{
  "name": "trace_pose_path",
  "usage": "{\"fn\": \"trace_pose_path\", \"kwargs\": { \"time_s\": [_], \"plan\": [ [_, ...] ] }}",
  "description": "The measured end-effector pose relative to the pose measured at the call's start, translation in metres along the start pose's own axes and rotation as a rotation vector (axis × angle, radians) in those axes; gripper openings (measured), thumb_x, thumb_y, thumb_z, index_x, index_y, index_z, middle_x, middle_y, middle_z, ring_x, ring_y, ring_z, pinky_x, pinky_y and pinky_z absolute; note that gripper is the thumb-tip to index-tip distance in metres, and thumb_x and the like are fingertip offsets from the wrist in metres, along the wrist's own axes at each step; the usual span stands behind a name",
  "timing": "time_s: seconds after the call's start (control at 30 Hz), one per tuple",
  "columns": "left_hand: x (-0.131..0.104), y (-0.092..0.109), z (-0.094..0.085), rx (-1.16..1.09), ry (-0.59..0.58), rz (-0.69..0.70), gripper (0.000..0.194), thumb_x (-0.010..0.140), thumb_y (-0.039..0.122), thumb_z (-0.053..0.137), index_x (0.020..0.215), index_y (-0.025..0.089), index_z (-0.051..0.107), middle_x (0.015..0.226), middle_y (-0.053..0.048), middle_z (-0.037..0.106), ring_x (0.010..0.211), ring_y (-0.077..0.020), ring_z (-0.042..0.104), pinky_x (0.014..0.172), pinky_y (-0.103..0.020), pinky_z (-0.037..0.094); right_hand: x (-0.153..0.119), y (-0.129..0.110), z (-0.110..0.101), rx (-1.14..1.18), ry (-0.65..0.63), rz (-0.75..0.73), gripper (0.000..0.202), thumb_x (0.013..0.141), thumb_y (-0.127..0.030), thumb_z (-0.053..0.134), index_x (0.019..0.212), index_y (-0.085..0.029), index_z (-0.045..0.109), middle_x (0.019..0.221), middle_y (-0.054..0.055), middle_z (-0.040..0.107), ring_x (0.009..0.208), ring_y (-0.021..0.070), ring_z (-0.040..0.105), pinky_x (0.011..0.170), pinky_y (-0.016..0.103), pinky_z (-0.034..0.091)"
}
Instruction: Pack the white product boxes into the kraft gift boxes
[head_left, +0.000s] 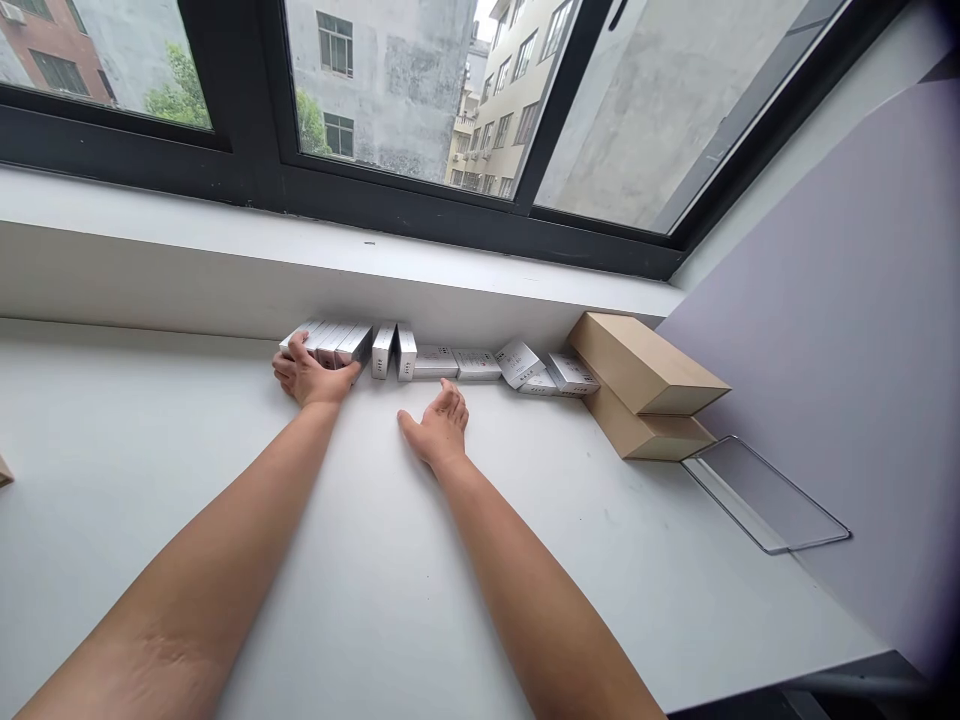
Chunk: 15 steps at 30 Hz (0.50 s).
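Fingers [300, 352] around boxes [352, 345], white table [390, 560] below window [405, 90]

Both my arms reach forward; my left hand [315, 378] curls with fingers spread wide, while my right hand [441, 425] hovers half-open, thumb apart, palm inward.

Count: silver boxes min. 11, brown boxes 2, wire frame 1

Along the far edge of the white surface [375, 560] are the silver boxes [355, 344]: at left, a partly covered row w/ min. 4 pcs, exact no. not clear; then 2 standing boxes [382, 355], 2 flat boxes [433, 363], and a heap [519, 365] of min. 3 pcs, some overlapped. Nr. the far right corner are 2 brown boxes [652, 365] and 1 wire frame [787, 550]. At the left edge is 1 brown item [4, 473], mostly cut off.
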<state>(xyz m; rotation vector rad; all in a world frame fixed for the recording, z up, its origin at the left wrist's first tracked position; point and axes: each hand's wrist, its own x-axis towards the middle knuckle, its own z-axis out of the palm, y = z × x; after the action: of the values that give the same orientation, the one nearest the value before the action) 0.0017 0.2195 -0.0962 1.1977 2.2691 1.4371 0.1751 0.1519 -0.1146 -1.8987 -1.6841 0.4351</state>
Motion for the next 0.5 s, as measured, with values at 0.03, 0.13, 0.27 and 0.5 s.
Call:
{"fn": "trace_pose_path", "kwargs": {
  "time_s": [0.03,0.13,0.27,0.5],
  "plan": [
    [-0.002,-0.001,-0.004,-0.006,-0.008,-0.004,0.091,0.058,0.035,0.082,0.134,0.03,0.033,0.142,-0.011,0.021,0.136,-0.035,0.032,0.115,-0.049,0.03,0.0,0.0,0.0,0.002,-0.001,-0.001,0.085,0.082,-0.048,0.053,0.149,-0.009,0.017,0.157,0.02,0.024,0.151,0.0315,0.011,0.124,0.051,0.012],
    [-0.012,-0.003,-0.018,-0.03,-0.034,-0.009,0.09,0.057,0.035,0.083,0.13,0.03,0.03,0.144,-0.012,0.018,0.137,-0.0365,0.028,0.113,-0.052,0.031,0.0,-0.001,0.0,0.012,-0.005,-0.005,0.084,0.083,-0.047,0.054,0.149,-0.01,0.018,0.157,0.019,0.025,0.152,0.0312,0.011,0.124,0.05,0.011],
    [-0.026,-0.008,-0.038,-0.06,-0.088,-0.021,0.09,0.055,0.033,0.084,0.127,0.031,0.03,0.142,-0.011,0.019,0.137,-0.0349,0.028,0.111,-0.051,0.035,0.001,0.001,0.001,0.055,0.006,-0.009,0.083,0.082,-0.048,0.057,0.148,-0.012,0.021,0.156,0.019,0.027,0.151,0.0308,0.012,0.124,0.05,0.01],
    [-0.041,-0.03,-0.077,-0.167,-0.176,0.029,0.089,0.055,0.037,0.086,0.126,0.035,0.032,0.143,-0.007,0.023,0.141,-0.0306,0.026,0.112,-0.049,0.036,-0.006,0.001,-0.004,0.225,0.0,-0.211,0.08,0.081,-0.055,0.064,0.144,-0.022,0.027,0.154,0.014,0.033,0.15,0.0293,0.019,0.123,0.052,0.014]
  ]
}}
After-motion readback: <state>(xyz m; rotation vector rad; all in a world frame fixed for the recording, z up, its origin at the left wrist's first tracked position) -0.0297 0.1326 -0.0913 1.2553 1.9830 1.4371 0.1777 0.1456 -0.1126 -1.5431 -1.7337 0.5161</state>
